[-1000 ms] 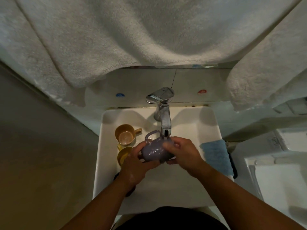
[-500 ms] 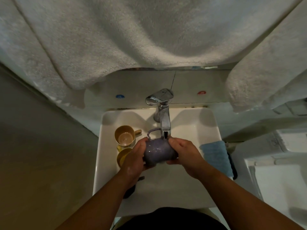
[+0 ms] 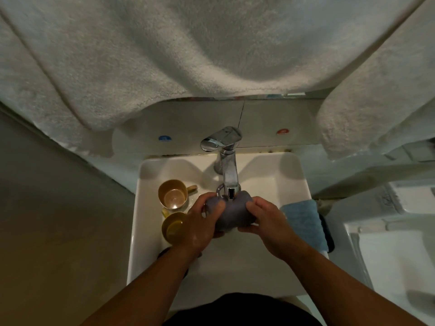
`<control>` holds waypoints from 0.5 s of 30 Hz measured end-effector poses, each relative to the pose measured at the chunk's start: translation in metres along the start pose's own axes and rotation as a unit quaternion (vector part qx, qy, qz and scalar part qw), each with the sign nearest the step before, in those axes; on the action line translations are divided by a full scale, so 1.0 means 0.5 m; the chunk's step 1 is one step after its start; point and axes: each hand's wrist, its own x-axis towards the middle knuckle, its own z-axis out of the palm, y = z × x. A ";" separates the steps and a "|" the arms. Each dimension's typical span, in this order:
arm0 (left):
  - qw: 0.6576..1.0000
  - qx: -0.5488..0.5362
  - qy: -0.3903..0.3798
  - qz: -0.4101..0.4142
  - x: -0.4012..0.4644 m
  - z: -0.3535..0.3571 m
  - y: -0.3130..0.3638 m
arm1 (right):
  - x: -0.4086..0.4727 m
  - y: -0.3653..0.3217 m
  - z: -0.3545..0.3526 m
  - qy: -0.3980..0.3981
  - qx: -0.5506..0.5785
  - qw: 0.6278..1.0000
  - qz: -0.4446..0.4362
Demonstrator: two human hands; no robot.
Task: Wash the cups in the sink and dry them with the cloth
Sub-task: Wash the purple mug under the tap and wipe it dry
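— Head view, over a white sink (image 3: 150, 208): what are the hands doing?

— Both are wrapped round a purple cup (image 3: 231, 214) held directly under the spout of the chrome tap (image 3: 227, 165). The left hand (image 3: 196, 228) grips it from 9 o'clock, fingers (image 3: 215, 211) curled over its side; the right hand (image 3: 268, 222) clasps it from 3 o'clock. The cup's handle points to 12 o'clock, just beside the spout.

— And the other cups?

— Two sit in the basin at 9 o'clock of the purple one. A tan cup (image 3: 173, 194) stands mouth up, its handle toward the tap; a yellow cup (image 3: 173, 225) lies nearer the person, partly hidden behind the left hand.

— The cloth?

— A blue cloth (image 3: 303, 220) rests on the sink's rim at 3 o'clock, just beside the right hand but apart from it. Pale towels (image 3: 188, 48) hang across the 12 o'clock side of the scene.
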 end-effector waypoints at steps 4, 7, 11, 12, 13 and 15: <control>0.997 0.069 -0.033 0.031 0.013 -0.016 -0.006 | -0.002 0.013 -0.001 0.004 0.007 1.000 0.005; 0.993 0.081 -0.059 0.057 0.008 -0.030 -0.018 | 0.001 0.016 0.000 0.006 0.025 1.000 0.009; 0.998 0.055 -0.038 0.022 0.010 -0.020 -0.017 | 0.007 0.014 0.002 0.001 0.001 1.000 0.005; 0.998 0.025 -0.054 -0.016 0.011 -0.020 -0.016 | 0.011 0.015 -0.001 0.005 -0.001 1.000 0.004; 0.996 -0.010 -0.069 -0.052 0.009 -0.022 -0.016 | 0.013 0.017 -0.005 0.009 -0.003 1.000 0.004; 0.992 -0.059 -0.084 -0.075 0.004 -0.029 -0.018 | 0.017 0.024 -0.010 0.010 -0.017 1.000 -0.002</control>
